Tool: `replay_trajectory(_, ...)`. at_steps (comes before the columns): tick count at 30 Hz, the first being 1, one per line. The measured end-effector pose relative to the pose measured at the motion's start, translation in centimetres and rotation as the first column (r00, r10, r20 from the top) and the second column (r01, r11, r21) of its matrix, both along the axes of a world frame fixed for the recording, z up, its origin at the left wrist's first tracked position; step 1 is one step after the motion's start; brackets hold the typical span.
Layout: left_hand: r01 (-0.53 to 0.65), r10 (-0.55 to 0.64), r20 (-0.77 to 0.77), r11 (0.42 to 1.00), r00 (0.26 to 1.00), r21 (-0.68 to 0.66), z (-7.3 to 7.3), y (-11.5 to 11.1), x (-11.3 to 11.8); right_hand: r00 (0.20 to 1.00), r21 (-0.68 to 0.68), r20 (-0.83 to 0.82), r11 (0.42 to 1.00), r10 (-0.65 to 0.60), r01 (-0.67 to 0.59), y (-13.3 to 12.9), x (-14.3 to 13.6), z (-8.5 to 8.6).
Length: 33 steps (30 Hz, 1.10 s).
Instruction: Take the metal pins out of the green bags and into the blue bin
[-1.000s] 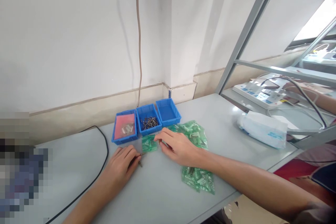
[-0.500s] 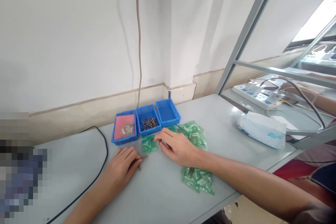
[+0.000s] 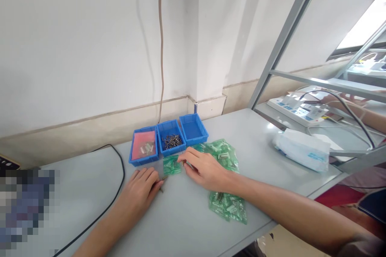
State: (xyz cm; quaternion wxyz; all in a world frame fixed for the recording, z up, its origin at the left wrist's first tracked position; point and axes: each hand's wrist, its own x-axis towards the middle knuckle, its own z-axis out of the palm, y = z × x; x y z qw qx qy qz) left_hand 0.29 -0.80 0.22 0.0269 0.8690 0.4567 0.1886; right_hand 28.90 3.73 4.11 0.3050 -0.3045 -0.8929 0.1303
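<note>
My left hand (image 3: 139,190) rests on the grey table with its fingers closed around small metal screws (image 3: 163,184), whose ends poke out by the thumb and fingertips. My right hand (image 3: 199,166) pinches a screw (image 3: 182,163) between thumb and fingers, above the edge of a small green bag (image 3: 171,165). Behind the hands stand three blue bins: the left bin (image 3: 130,156) holds a pink sheet and a clear bag of pale pieces, the middle bin (image 3: 173,151) holds many screws, and the right bin (image 3: 193,128) shows its bare bottom.
Green bags of parts (image 3: 224,154) lie behind my right hand, more bags (image 3: 229,207) below my forearm. A black cable (image 3: 120,184) curves across the left side. At right are a white packet (image 3: 303,148), a metal frame (image 3: 285,36), power strips (image 3: 292,110) and another person's arm (image 3: 368,116).
The view has shifted very slightly. The screws at my left fingertips have turned a little and sit closer to the fingers. My right hand keeps its pinch in the same place.
</note>
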Motion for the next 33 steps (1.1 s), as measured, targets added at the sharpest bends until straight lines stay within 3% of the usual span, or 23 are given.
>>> replay_trajectory(8, 0.068, -0.050, 0.112, 0.984, 0.992, -0.167, 0.31, -0.15, -0.18, 1.000, 0.002, -0.015, 1.000, 0.001, -0.001, -0.05, -0.04, 0.32)
replay_trajectory(19, 0.186, -0.131, 0.251, 0.960, 0.959, -0.209, 0.77, -0.19, -0.16, 0.999, -0.003, -0.034, 1.000, 0.025, -0.025, -0.05, -0.07, 0.60)
replay_trajectory(26, 0.167, -0.107, 0.238, 0.954, 0.965, -0.249, 0.61, -0.25, -0.24, 0.999, 0.009, -0.045, 1.000, 0.029, -0.029, 0.06, -0.06, 0.43)
replay_trajectory(33, 0.152, -0.120, 0.176, 0.972, 0.977, -0.180, 0.08, -0.19, -0.42, 0.999, 0.012, -0.032, 1.000, 0.022, -0.022, 0.02, -0.08, 0.47)
